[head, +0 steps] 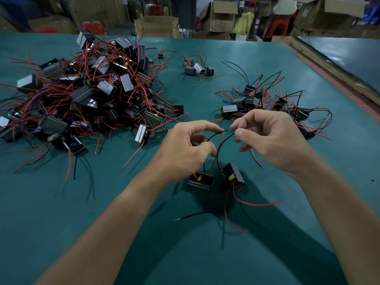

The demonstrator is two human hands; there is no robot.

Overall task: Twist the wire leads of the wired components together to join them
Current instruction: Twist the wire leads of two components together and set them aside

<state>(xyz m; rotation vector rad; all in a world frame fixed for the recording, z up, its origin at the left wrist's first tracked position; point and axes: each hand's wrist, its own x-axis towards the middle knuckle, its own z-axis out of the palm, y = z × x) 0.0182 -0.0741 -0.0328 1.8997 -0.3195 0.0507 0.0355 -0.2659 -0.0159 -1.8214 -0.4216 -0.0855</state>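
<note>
Two small black boxed components lie on the green table close to me: one (pixel 200 180) on the left and one (pixel 234 175) on the right, each with red and black leads. My left hand (pixel 185 149) pinches a black lead (pixel 214 136) rising from the left component. My right hand (pixel 267 138) pinches a black lead (pixel 223 148) that curves up from the right component. The bare wire ends meet between my fingertips above the table. Loose red leads (pixel 259 203) and a black lead (pixel 195 214) trail toward me.
A big heap of components with red wires (pixel 82 93) fills the left of the table. A smaller cluster (pixel 273 105) lies behind my right hand, and a few more (pixel 198 67) sit further back. Cardboard boxes (pixel 158 26) stand beyond the table's far edge.
</note>
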